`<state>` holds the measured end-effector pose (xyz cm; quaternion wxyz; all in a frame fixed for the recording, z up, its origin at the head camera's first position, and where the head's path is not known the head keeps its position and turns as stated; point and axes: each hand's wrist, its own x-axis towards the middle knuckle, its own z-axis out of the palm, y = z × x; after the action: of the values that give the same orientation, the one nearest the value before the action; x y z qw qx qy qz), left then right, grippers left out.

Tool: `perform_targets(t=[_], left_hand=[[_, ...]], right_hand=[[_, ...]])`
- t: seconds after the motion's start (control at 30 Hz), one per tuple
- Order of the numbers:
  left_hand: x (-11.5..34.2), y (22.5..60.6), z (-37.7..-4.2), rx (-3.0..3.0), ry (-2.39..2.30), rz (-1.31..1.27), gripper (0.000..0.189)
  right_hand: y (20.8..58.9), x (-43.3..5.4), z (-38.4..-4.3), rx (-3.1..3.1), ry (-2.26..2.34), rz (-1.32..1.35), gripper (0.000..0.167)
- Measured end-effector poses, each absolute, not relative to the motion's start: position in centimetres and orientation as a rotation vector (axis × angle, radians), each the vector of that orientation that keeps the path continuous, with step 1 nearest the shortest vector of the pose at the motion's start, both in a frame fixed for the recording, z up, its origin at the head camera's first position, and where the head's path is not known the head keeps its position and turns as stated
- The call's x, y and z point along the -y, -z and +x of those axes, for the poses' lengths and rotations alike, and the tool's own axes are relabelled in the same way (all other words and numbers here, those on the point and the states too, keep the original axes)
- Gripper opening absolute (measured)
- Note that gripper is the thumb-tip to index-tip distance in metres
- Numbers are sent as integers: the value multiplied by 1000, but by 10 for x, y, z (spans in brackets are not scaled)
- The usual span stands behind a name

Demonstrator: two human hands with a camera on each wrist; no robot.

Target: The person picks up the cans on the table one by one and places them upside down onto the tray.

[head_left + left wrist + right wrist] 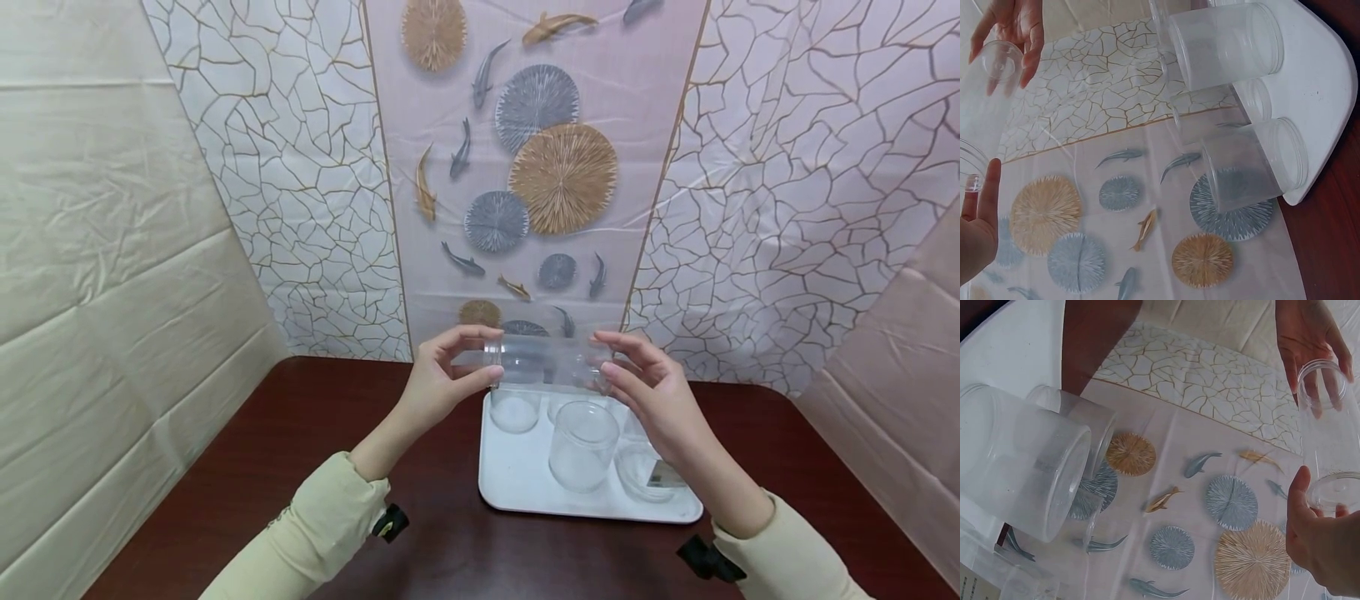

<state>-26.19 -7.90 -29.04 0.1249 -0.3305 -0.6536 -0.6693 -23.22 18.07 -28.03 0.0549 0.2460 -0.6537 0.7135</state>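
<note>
A clear plastic jar point(551, 360) lies sideways in the air above the back of the tray, held between both hands. My left hand point(447, 367) pinches its threaded mouth end between thumb and fingers. At the other end, the base, my right hand point(648, 387) grips with thumb and fingertips. The left wrist view shows the see-through jar point(991, 103) with the left hand point(975, 234) near and the right hand point(1013, 25) beyond. From the right wrist, the same jar point(1332, 437) appears with the right hand point(1325, 547) at its base.
Below the hands, a white tray point(517, 483) stands on the dark red-brown table point(300, 450). It carries several clear jars, among them a wide jar point(583, 450) and one at back left point(514, 412). A printed label point(664, 475) shows at the tray's right. Patterned cloth point(322, 167) hangs behind.
</note>
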Motion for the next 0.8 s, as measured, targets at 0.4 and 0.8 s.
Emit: perform_targets(t=[0.4,0.8], left_hand=[[79,292,-263,1941,1945,-972,38],[84,306,-264,2042,1899,-1020,38]], right_hand=[[281,-182,-236,1939,-2173,788,31],[286,-182,-240,1959,-2094,733,31]])
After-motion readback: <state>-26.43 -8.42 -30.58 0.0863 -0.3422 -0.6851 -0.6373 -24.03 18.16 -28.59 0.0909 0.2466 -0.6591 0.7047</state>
